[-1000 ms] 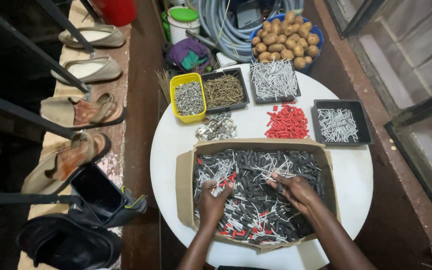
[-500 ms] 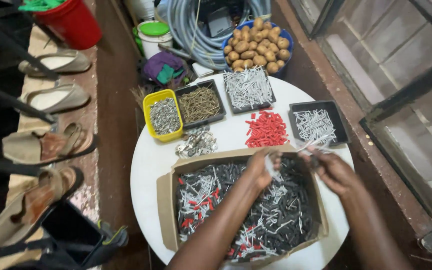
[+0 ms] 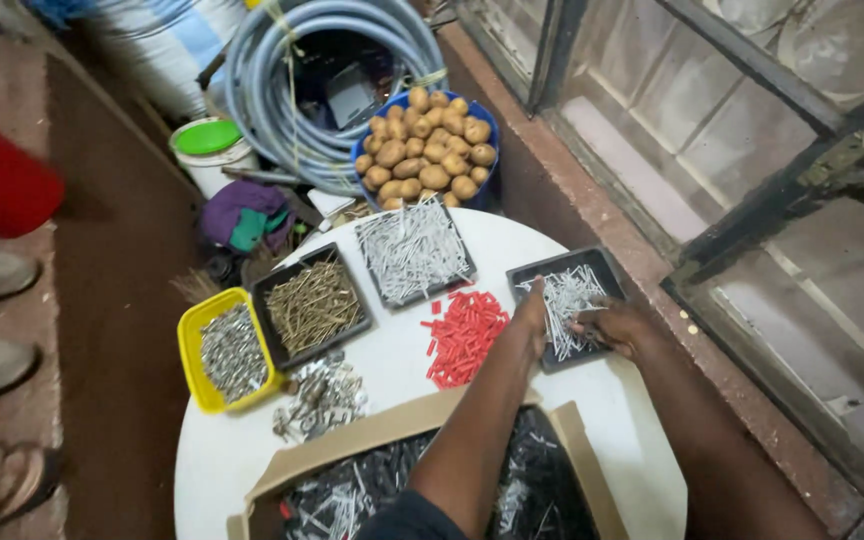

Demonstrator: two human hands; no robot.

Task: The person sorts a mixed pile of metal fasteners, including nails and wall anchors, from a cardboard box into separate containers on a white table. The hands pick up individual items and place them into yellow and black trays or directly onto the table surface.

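A: Both hands are over the far-right tray. My left hand rests at its near-left edge, fingers together, holding nothing that I can make out. My right hand lies on the silver screws in that black tray, fingers curled; I cannot tell whether it grips any.

B: How far along is the sorting?

A: Partly, I'd judge. Nearest me, the cardboard box holds plenty of mixed pieces, so much is left. On the round white table I count four trays filled: one yellow tray of grey screws, one black tray of brass screws, one of long nails, and the one under my hands.

B: Loose piles?

A: Two: red wall plugs and small metal clips. Beyond the table, one blue bowl of potatoes and coiled hose.
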